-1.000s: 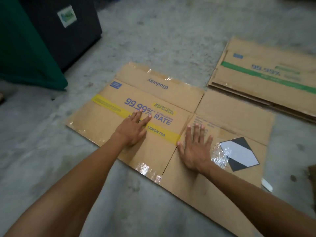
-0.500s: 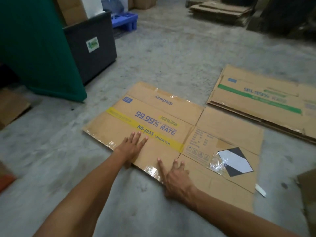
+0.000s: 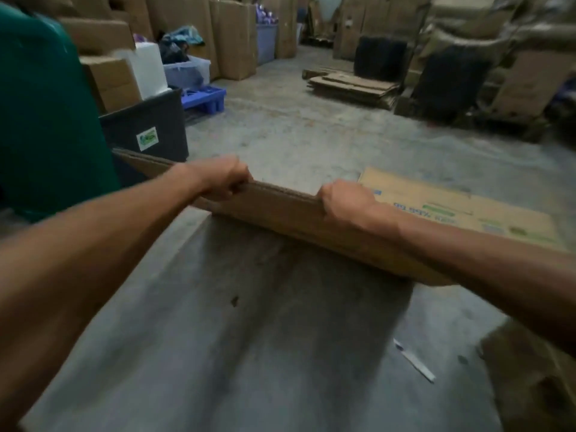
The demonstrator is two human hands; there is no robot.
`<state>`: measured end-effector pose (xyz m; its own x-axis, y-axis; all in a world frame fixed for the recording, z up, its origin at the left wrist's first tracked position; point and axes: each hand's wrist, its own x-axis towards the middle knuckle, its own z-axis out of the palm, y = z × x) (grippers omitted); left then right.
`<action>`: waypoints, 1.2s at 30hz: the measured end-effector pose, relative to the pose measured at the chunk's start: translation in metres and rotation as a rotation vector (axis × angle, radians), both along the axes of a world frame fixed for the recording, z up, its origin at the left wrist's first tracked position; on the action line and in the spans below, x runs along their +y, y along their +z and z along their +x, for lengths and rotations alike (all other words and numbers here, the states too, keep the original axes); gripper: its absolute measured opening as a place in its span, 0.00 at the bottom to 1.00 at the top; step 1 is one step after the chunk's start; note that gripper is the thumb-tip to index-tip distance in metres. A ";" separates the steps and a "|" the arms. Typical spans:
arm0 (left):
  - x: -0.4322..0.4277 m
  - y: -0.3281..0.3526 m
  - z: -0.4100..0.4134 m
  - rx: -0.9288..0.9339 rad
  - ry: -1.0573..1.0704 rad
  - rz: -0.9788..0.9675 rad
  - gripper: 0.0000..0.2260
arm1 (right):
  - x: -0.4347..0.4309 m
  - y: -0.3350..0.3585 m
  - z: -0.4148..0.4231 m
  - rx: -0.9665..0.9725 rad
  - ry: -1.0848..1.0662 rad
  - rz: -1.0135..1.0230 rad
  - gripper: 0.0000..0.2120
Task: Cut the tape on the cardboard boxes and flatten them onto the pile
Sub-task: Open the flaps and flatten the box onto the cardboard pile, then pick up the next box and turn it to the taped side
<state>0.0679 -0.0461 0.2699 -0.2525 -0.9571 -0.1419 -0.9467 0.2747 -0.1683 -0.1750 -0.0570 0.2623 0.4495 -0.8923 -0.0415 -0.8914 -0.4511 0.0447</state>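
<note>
1. The flat brown cardboard box [image 3: 280, 213] is held up off the grey concrete floor [image 3: 280, 338]; the step looks like carrying it to the pile.
2. The pile of flat brown boxes with green print [image 3: 452, 210] lies at 2 o'clock; the box must swing over and drop flat.
3. The tall green bin [image 3: 46, 120] stands close at 9 o'clock.
4. The left hand [image 3: 223, 177] and right hand [image 3: 346, 201] are both closed tight on the box's top edge.
5. A small white strip [image 3: 414, 361] lies at 5 o'clock; feet could slip on it.
</note>
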 end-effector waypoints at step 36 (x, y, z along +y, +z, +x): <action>-0.293 -0.309 -0.392 0.157 -0.031 0.240 0.38 | -0.254 -0.252 -0.383 0.114 -0.599 0.481 0.39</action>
<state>-0.3237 -0.3391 -0.0394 -0.3180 -0.8924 -0.3201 -0.9465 0.3183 0.0531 -0.5576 -0.3113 0.0102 -0.1347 -0.8540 -0.5026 -0.9909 0.1136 0.0725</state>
